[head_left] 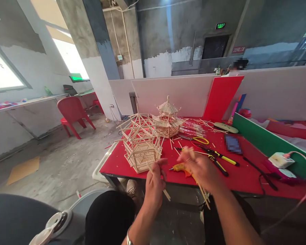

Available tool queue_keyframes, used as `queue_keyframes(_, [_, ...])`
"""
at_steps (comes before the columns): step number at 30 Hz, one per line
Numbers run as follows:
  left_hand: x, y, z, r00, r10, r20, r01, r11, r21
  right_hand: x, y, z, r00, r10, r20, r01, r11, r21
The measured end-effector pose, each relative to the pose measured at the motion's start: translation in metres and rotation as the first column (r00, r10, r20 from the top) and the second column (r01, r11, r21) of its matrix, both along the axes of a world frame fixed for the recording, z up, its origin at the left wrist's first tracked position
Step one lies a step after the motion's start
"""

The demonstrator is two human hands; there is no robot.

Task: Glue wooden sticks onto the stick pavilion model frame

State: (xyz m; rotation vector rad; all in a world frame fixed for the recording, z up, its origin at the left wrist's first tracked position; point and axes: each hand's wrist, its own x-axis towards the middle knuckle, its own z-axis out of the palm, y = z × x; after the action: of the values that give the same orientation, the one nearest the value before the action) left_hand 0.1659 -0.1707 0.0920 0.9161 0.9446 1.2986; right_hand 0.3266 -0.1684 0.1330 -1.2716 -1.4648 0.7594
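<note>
My left hand [155, 180] is closed on a thin wooden stick [165, 194] just in front of a half-built stick pagoda [140, 141] on the red table [239, 177]. My right hand [201, 170] is blurred by motion and grips a bundle of sticks [203, 194] that hangs below the table edge. A yellow glue gun [177, 167] lies between the two hands. A finished small pagoda model [167, 117] stands farther back.
Yellow-handled pliers [219, 157], scissors [197, 139] and loose sticks lie on the table. A power strip [280, 160] with a pink cable sits right, beside a green board [265, 141]. White and red boards stand behind. A red chair [72, 114] is at left.
</note>
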Motion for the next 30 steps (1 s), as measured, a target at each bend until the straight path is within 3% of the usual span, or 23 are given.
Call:
queue_keyframes(2, [0.007, 0.012, 0.008, 0.997, -0.077, 0.022, 0.076, 0.997, 0.015, -0.006, 0.007, 0.004, 0.984, 0.079, 0.158, -0.088, 0.995, 0.053])
queue_keyframes(5, [0.016, 0.02, 0.009, 0.983, -0.146, 0.11, 0.147, 0.989, 0.003, 0.001, 0.047, 0.004, 0.923, -0.121, 0.366, 0.032, 0.97, 0.239])
queue_keyframes(6, [0.018, 0.021, 0.007, 0.982, -0.127, 0.137, 0.131, 0.991, -0.022, 0.007, 0.066, 0.002, 0.888, -0.122, 0.444, -0.001, 0.964, 0.266])
queue_keyframes(9, [0.018, 0.019, -0.002, 0.983, -0.007, 0.181, 0.028, 0.993, -0.115, 0.023, 0.129, -0.013, 0.74, 0.056, 0.67, -0.17, 0.98, 0.106])
queue_keyframes(11, [0.015, 0.019, -0.006, 0.983, 0.022, 0.183, 0.003, 0.99, -0.139, 0.022, 0.162, -0.027, 0.685, 0.134, 0.716, -0.217, 0.976, 0.026])
queue_keyframes(16, [0.004, 0.016, -0.004, 0.987, -0.018, 0.159, 0.04, 0.99, -0.136, 0.003, 0.2, -0.052, 0.656, 0.177, 0.734, -0.255, 0.967, -0.006])
queue_keyframes(19, [-0.008, 0.014, -0.006, 0.987, 0.006, 0.158, 0.021, 0.986, -0.167, 0.005, 0.188, -0.052, 0.688, 0.122, 0.716, -0.212, 0.977, 0.037])
queue_keyframes(22, [-0.02, 0.014, -0.011, 0.995, -0.071, 0.068, 0.079, 0.99, -0.121, 0.009, 0.143, -0.045, 0.774, 0.092, 0.626, -0.163, 0.985, 0.057])
queue_keyframes(24, [-0.023, 0.014, -0.013, 0.99, -0.139, 0.007, 0.139, 0.987, -0.075, 0.001, 0.099, -0.04, 0.91, 0.196, 0.366, -0.214, 0.977, 0.01])
queue_keyframes(26, [-0.023, 0.013, -0.013, 0.98, -0.2, -0.018, 0.199, 0.979, -0.049, -0.016, 0.058, -0.037, 0.931, 0.341, 0.128, -0.338, 0.94, -0.045])
queue_keyframes(30, [-0.027, 0.006, -0.013, 0.968, -0.248, -0.029, 0.248, 0.968, -0.027, -0.053, 0.019, -0.038, 0.953, 0.239, -0.188, -0.256, 0.964, -0.071])
